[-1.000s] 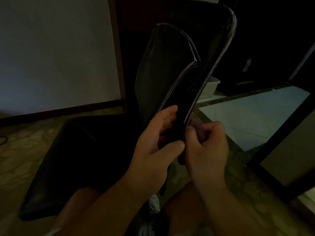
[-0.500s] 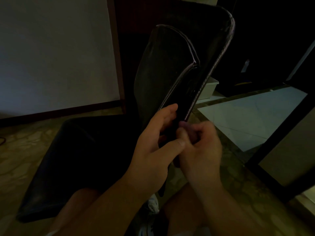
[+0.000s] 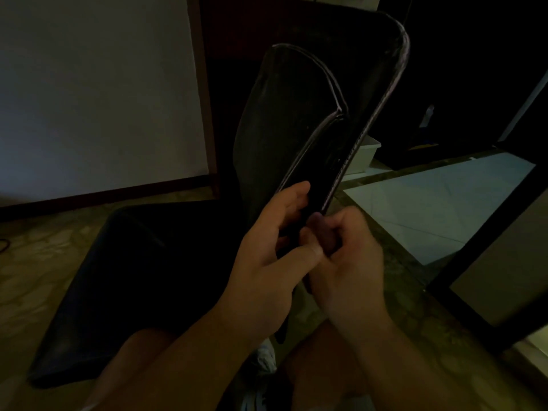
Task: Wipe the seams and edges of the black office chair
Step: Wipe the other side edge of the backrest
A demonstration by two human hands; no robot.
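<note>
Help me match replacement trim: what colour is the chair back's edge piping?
Pale greyish-purple piping on black chair back, seen in the head view.

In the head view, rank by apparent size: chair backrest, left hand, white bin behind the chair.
1. Chair backrest
2. Left hand, enlarged by nearness to the camera
3. White bin, mostly hidden, so unsure

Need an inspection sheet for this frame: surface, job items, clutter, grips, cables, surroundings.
Surface: mottled floor, dim light.
Job's things: black office chair in front of the person; piped side edge runs down to the hands; a small cloth-like wad at its lower end, too dark to identify.
Clutter: white bin behind the chair.
Grips: left hand holds the backrest edge; right hand pinches the wad against the edge.
Cables: a dark cord at the far left floor edge.
Surroundings: pale wall, dark frame at right.
</note>
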